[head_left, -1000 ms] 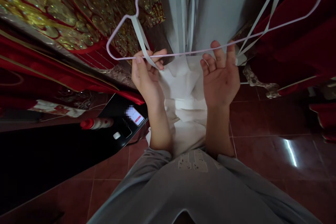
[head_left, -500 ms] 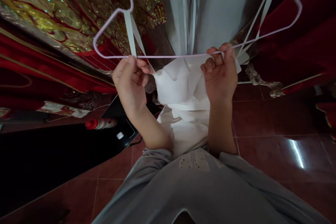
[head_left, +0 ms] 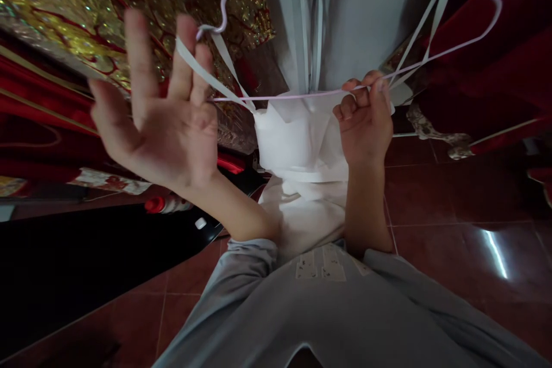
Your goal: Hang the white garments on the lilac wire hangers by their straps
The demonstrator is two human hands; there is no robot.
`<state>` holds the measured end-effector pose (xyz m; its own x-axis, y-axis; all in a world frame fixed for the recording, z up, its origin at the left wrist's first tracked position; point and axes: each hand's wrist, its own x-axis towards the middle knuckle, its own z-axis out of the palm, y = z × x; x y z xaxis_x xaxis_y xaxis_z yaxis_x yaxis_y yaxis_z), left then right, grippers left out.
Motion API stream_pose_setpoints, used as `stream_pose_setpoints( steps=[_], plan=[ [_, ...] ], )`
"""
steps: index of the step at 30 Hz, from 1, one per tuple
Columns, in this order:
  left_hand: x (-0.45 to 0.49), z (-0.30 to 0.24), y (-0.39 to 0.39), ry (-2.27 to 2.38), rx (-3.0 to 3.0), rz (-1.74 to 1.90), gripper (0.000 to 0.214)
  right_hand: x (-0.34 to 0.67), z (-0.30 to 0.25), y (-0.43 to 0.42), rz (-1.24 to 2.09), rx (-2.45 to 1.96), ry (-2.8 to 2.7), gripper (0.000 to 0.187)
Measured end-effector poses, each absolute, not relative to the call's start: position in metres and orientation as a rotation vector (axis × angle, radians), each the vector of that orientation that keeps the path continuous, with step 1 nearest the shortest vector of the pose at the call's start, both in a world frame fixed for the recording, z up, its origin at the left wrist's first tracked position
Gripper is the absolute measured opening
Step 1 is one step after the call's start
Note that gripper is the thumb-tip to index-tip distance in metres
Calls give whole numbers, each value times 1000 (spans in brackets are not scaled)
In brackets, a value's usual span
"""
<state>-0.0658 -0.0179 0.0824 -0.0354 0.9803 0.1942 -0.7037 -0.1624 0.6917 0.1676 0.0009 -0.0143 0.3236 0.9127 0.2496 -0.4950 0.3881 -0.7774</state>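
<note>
A lilac hanger (head_left: 284, 96) spans the head view, its lower bar running between my hands. Pinched fingers of my right hand (head_left: 364, 118) close on that bar. My left hand (head_left: 168, 126) is spread open, palm showing, at the hanger's left end. One white strap (head_left: 207, 76) passes across its fingers; whether they bear on it I cannot tell. Below the bar hangs a white dress (head_left: 288, 144), its skirt falling between my forearms. The other strap (head_left: 435, 26) is looped in the hanger's right notch.
Gold sequinned clothing (head_left: 77, 17) hangs at the left, dark red clothing (head_left: 500, 86) at the right. Grey doors (head_left: 366, 6) stand behind. On a black table (head_left: 86, 259) lies a red-capped bottle (head_left: 161, 204). The floor (head_left: 431, 195) is red tile.
My left hand has let go of the bar, opened and moved left and up. The left strap now stretches out across its fingers. My right hand has barely moved.
</note>
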Motion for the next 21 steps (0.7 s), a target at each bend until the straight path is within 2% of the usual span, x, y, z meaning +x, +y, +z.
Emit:
stream_pose_setpoints(
  steps=[4, 11, 15, 18, 21],
  plan=[
    [-63, 88, -11, 487, 973, 1697, 87, 167, -11, -3, 1063, -651, -745, 33],
    [-64, 45, -16, 814, 980, 2020, 61, 170, -10, -6, 1059, -730, -751, 36],
    [-62, 20, -18, 953, 870, 1913, 41, 169, -12, -4, 1078, -702, -754, 41],
    [-46, 14, -14, 881, 959, 1664, 36, 166, -15, -2, 1073, -685, -754, 43],
    [-19, 15, -10, 717, 962, 1646, 33, 164, -14, -3, 1070, -676, -751, 37]
  ],
)
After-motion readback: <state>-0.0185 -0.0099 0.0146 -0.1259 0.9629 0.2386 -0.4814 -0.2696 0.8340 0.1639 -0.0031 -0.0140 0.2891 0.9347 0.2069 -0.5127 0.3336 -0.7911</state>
